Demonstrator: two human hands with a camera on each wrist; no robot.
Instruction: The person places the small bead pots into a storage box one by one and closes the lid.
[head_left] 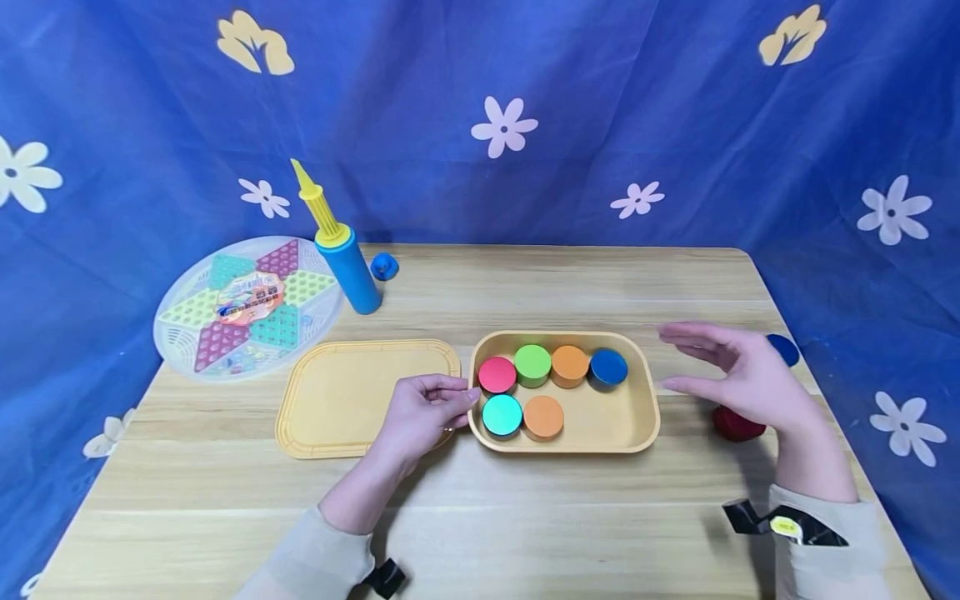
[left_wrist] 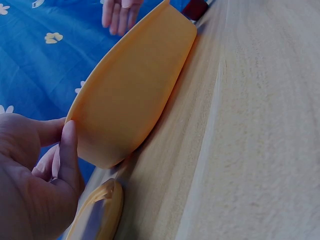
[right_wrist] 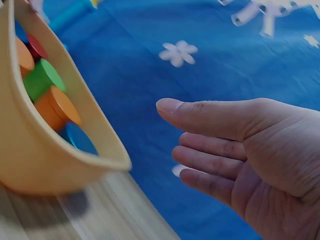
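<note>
Left hand (head_left: 427,408) pinches tray (head_left: 600,421) at left rim; right hand (head_left: 738,375), thumb and fingers apart, faces right end.
The tray rests on the table (head_left: 570,517), holding six round pieces (head_left: 532,365): red, green, orange, blue behind; teal, orange in front. Tan lid (head_left: 345,400) lies left.

The place looked like a small staged filming booth. Blue fabric curtain (head_left: 420,125) printed with white flowers (head_left: 504,127) and yellow trees (head_left: 792,35) hung behind and beside a pale wood-grain bench (head_left: 562,525); a black strap (head_left: 822,533) circled a light-coloured sleeve (head_left: 825,571). The building itself was unclear.
</note>
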